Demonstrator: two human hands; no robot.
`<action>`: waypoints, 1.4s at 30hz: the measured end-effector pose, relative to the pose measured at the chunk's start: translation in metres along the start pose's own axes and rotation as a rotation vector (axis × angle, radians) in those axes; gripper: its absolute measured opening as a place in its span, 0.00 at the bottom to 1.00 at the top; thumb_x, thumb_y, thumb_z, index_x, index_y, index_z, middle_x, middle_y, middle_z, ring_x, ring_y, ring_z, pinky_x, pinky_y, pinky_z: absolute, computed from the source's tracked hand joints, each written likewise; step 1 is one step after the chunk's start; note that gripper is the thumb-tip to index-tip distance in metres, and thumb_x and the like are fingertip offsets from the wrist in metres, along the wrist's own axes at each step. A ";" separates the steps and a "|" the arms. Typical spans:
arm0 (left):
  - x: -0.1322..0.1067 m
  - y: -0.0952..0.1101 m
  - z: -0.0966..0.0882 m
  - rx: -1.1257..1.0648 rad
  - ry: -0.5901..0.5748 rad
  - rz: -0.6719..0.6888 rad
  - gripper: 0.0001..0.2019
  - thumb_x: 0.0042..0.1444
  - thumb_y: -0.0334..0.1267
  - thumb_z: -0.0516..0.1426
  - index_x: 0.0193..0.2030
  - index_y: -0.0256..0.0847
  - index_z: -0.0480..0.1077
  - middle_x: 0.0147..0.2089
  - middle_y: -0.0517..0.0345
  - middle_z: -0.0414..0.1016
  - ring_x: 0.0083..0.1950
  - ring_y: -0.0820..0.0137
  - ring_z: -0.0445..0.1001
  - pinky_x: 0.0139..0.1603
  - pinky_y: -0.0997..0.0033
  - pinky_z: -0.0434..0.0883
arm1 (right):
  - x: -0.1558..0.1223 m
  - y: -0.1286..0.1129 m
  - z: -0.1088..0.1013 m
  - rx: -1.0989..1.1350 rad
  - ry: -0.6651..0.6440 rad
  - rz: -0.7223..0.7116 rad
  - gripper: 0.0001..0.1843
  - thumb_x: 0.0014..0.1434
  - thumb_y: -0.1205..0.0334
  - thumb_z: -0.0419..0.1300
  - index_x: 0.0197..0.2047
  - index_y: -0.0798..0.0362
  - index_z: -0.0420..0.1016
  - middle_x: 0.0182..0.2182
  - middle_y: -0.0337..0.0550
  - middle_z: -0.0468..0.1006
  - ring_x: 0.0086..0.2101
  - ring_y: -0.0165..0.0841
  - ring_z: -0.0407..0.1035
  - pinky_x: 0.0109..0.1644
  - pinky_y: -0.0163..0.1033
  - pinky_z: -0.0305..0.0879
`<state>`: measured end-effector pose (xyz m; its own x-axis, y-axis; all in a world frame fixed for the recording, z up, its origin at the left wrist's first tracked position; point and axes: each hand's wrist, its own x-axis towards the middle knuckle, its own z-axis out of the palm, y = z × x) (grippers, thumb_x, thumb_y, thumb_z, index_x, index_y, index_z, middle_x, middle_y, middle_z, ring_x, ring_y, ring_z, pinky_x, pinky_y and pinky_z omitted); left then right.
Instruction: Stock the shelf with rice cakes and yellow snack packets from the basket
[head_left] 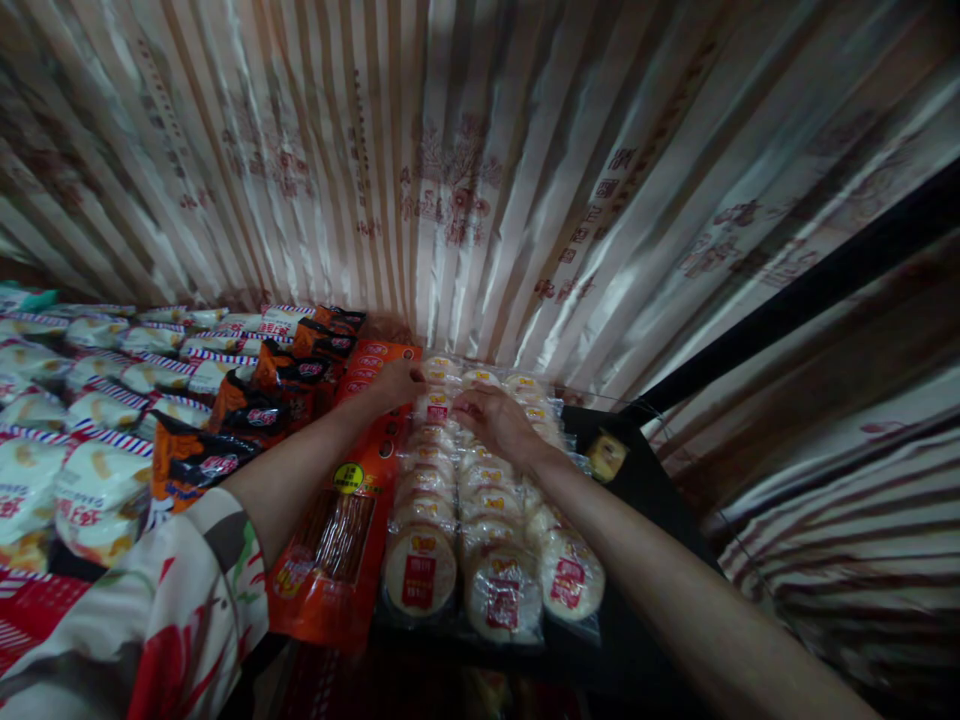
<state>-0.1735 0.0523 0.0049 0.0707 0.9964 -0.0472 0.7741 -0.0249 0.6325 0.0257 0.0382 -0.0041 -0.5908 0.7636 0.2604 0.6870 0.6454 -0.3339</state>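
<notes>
Both my arms reach forward over a shelf of packaged snacks. My left hand (397, 382) is closed with curled fingers on a round cake packet (436, 408) near the back of three rows of clear-wrapped round cakes (420, 570). My right hand (495, 418) rests fingers-down and pinched on the same packet from the right. Beneath my left forearm lies a row of long orange sausage packs (330, 560). Exactly what each finger holds is dim.
Orange-and-black snack bags (199, 455) and white bags with striped tops (97, 490) fill the shelf to the left. A striped, shiny curtain (465, 180) hangs close behind. A black shelf frame (787, 300) and a small yellow tag (606, 455) stand to the right.
</notes>
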 end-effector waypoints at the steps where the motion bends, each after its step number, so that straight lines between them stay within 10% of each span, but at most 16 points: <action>1: 0.000 0.000 0.001 0.000 0.004 -0.003 0.05 0.47 0.32 0.56 0.28 0.35 0.73 0.23 0.60 0.71 0.27 0.75 0.67 0.28 0.78 0.62 | 0.000 0.001 0.001 0.004 -0.006 -0.003 0.05 0.56 0.62 0.58 0.33 0.52 0.75 0.28 0.42 0.74 0.35 0.32 0.67 0.43 0.35 0.61; 42: -0.008 -0.007 -0.003 -0.079 0.066 0.098 0.06 0.49 0.32 0.56 0.31 0.35 0.74 0.29 0.59 0.75 0.30 0.75 0.70 0.29 0.78 0.65 | -0.005 -0.026 -0.002 -0.261 0.035 0.198 0.07 0.58 0.63 0.51 0.35 0.53 0.69 0.36 0.45 0.74 0.40 0.34 0.66 0.41 0.34 0.59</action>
<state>-0.1810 0.0446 0.0028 0.0997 0.9928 0.0668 0.7135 -0.1181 0.6906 0.0120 0.0181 0.0053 -0.4230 0.8719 0.2465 0.8751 0.4637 -0.1386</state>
